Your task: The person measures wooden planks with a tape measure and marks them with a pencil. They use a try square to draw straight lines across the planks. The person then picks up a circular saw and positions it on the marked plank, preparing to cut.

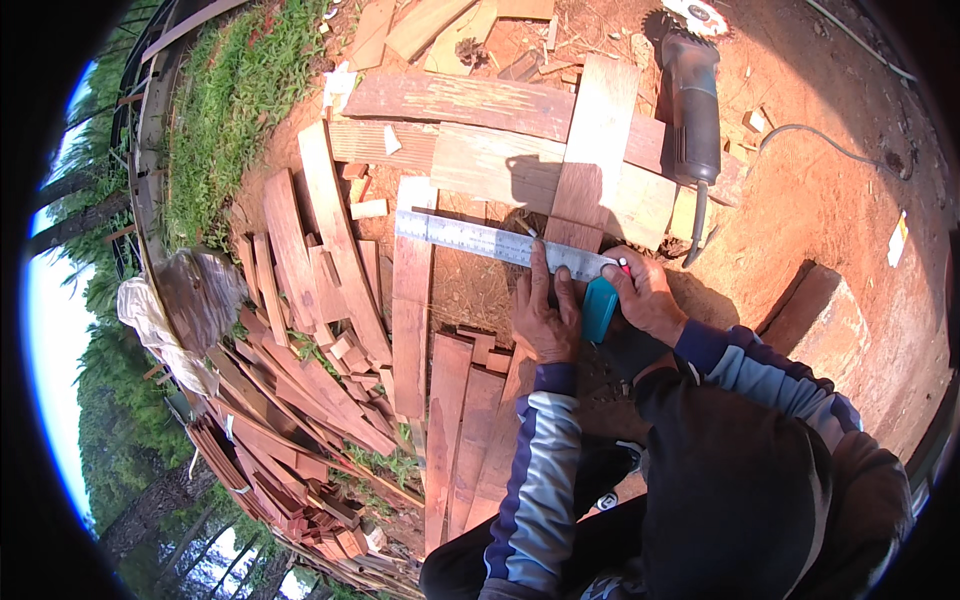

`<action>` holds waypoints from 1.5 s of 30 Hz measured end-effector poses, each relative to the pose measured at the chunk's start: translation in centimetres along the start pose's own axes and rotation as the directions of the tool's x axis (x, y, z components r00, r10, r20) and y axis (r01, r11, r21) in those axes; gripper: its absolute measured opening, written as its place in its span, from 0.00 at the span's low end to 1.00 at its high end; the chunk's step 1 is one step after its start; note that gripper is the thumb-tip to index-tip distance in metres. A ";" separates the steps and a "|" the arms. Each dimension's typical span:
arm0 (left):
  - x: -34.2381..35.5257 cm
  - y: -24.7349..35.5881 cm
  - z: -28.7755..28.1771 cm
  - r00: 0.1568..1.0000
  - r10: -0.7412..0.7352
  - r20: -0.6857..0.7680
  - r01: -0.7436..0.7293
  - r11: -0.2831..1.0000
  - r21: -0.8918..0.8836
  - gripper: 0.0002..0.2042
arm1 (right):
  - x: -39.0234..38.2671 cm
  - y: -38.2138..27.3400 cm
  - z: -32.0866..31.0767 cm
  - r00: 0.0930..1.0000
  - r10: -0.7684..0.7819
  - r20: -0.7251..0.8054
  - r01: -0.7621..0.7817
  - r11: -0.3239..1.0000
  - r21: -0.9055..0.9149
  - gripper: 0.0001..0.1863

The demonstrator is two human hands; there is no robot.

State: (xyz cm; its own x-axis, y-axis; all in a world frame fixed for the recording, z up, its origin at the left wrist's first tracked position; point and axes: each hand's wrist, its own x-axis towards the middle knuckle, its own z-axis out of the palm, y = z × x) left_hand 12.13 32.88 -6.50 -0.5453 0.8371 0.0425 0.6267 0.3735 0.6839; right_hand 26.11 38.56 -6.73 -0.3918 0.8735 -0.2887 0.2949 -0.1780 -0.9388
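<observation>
A try square with a long metal blade [465,237] and a teal handle [599,310] lies across the boards in front of me. My left hand [546,318] grips the blade near its handle end, index finger stretched over the metal. At the corner where blade and handle meet, my right hand [648,300] is closed on the square. A small red-and-white tip [625,266] shows by its thumb; what it belongs to is hidden. Under the blade's far end runs a long wooden board [411,330]. Another plank [597,130] lies just beyond my hands.
An angle grinder [694,115] with a toothed disc rests at the far right, its cord [790,130] trailing over the dirt. Stacked boards [300,440] fill the left. A stone-like block [820,325] sits right of my arm, and grass [230,110] borders the far left.
</observation>
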 end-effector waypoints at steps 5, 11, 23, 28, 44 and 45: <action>-0.1 0.0 0.1 0.999 0.021 -0.044 -0.021 1.000 0.005 0.21 | -0.1 0.0 0.1 0.999 -0.029 -0.012 0.029 1.000 0.003 0.09; -0.1 0.2 -0.2 1.000 -0.016 0.018 0.015 1.000 0.018 0.22 | -0.1 0.0 0.0 0.999 -0.051 -0.015 0.050 0.999 -0.016 0.09; -0.2 -0.3 0.1 0.999 0.025 -0.028 -0.024 0.998 0.060 0.21 | -0.1 -0.3 0.0 0.998 -0.055 -0.013 0.056 0.998 0.029 0.09; -0.1 0.2 -0.6 1.000 -0.009 0.026 0.007 0.994 0.106 0.22 | -0.1 -0.3 -0.1 1.000 -0.017 0.007 0.017 1.000 -0.007 0.08; -0.2 0.2 -0.5 0.999 -0.033 -0.009 0.033 0.997 0.074 0.21 | 0.0 -0.2 0.2 0.993 0.075 0.093 -0.067 0.994 -0.088 0.22; -0.1 0.4 -0.6 0.999 -0.044 0.000 0.044 0.996 0.081 0.21 | -0.1 0.0 0.2 0.994 0.072 0.076 -0.064 0.993 -0.102 0.21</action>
State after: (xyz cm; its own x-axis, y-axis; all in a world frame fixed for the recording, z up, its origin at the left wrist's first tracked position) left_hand 12.08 32.64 -5.81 -0.5723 0.8199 0.0125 0.6452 0.4408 0.6240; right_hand 25.96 38.37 -6.75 -0.4350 0.8213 -0.3692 0.4066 -0.1867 -0.8943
